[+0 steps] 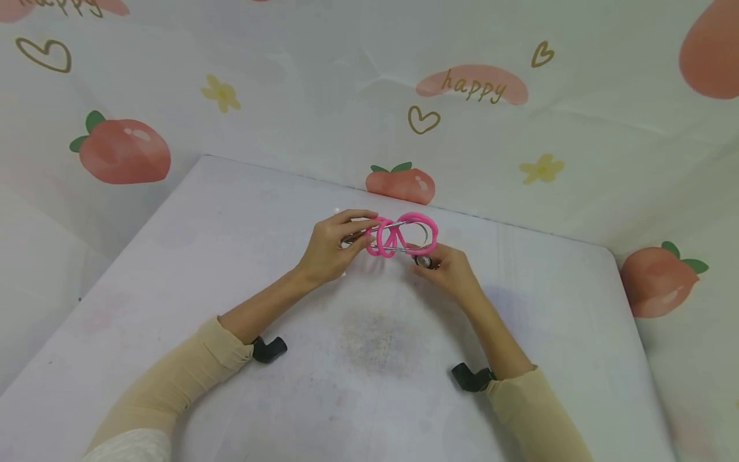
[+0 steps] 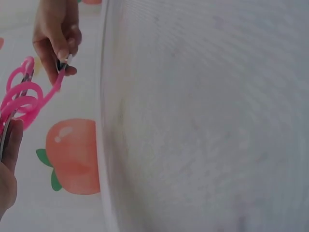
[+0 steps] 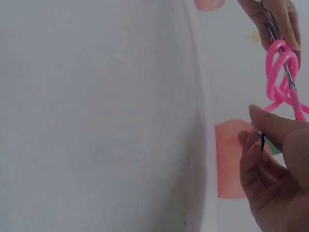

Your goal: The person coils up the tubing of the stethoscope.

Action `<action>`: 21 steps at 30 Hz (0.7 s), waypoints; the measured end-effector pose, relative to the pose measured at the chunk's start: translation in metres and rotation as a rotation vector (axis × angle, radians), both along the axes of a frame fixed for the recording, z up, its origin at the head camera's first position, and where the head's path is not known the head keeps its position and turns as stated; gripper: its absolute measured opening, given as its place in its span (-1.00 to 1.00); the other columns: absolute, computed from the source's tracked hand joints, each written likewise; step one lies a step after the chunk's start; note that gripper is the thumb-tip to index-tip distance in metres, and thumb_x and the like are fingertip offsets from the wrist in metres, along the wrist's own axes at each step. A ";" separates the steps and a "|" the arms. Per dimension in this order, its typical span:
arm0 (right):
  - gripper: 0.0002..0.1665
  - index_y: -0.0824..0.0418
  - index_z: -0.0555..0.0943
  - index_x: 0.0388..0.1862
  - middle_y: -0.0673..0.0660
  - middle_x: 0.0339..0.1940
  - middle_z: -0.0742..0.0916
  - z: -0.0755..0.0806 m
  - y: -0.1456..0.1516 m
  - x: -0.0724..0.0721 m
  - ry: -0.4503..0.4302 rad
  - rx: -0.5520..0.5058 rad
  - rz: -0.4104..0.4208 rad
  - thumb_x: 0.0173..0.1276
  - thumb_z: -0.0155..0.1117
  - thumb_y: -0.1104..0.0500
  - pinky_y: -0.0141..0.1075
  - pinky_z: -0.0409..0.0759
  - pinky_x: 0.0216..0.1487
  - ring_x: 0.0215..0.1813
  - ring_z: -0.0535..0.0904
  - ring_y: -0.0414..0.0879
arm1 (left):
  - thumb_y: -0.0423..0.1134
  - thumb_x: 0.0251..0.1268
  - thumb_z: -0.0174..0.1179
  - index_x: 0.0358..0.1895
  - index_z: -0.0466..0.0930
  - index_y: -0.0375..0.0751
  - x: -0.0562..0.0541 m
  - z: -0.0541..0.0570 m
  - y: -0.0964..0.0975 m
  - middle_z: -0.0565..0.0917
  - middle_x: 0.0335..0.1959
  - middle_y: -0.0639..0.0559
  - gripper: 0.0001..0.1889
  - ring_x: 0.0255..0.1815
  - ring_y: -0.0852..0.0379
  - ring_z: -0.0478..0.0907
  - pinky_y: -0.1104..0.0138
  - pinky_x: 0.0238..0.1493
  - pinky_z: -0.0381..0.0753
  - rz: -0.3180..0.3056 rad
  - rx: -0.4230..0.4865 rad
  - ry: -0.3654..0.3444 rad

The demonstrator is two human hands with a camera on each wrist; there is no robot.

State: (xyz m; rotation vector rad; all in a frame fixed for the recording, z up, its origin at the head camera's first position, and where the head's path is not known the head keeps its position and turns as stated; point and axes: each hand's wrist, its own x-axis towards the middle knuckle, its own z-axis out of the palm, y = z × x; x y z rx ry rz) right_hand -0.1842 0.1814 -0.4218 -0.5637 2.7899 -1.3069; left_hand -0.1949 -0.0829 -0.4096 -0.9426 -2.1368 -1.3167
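Tabletop (image 1: 369,404); left fingers (image 1: 353,215) pinch metal loop (image 3: 289,76) beside pink cord (image 1: 434,236), right fingers (image 3: 250,162) its end (image 1: 424,261).

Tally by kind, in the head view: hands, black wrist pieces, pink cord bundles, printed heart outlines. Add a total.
Hands (left hand, right hand): 2
Black wrist pieces: 2
Pink cord bundle: 1
Printed heart outlines: 3
Total: 8

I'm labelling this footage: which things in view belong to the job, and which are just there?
Job, apparently:
pink looped cord
silver metal frame, in left hand
small black-and-silver piece, in right hand

Just there:
two black elbow-shaped pieces
white tabletop
white fruit-printed backdrop
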 end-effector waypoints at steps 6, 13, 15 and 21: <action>-0.69 0.35 0.76 -0.14 0.16 -0.30 0.63 -0.001 -0.004 0.008 0.158 0.147 0.021 0.12 0.56 0.28 -0.26 0.66 -0.30 -0.34 0.58 -0.04 | -0.32 0.01 0.54 0.08 0.68 -0.39 -0.001 0.000 0.000 0.66 0.08 -0.11 -0.50 -0.25 0.15 0.70 0.42 -0.15 0.69 0.001 -0.026 -0.018; -0.64 0.37 0.70 0.00 0.22 -0.20 0.62 -0.002 -0.003 0.017 0.277 0.151 0.057 0.21 0.49 0.33 -0.22 0.72 -0.26 -0.31 0.64 -0.03 | -0.33 -0.19 0.62 0.10 0.65 -0.42 -0.002 0.000 0.002 0.64 0.08 -0.13 -0.35 -0.16 0.08 0.71 0.44 -0.10 0.67 -0.010 -0.024 -0.028; -0.68 0.37 0.68 -0.05 0.18 -0.23 0.64 -0.002 -0.004 0.019 0.303 0.135 0.042 0.21 0.48 0.33 -0.25 0.70 -0.30 -0.35 0.60 -0.07 | -0.33 -0.18 0.62 0.10 0.67 -0.39 -0.001 0.001 0.003 0.64 0.07 -0.11 -0.38 -0.14 0.05 0.71 0.42 -0.10 0.67 0.008 -0.012 -0.034; -0.64 0.31 0.67 -0.07 0.11 -0.27 0.71 0.002 -0.006 0.023 0.331 0.095 -0.012 0.13 0.54 0.33 -0.29 0.65 -0.34 -0.38 0.55 -0.13 | -0.33 -0.08 0.58 0.07 0.71 -0.31 -0.001 0.003 0.005 0.66 0.04 -0.11 -0.48 -0.18 0.10 0.71 0.40 -0.14 0.69 0.051 -0.003 -0.037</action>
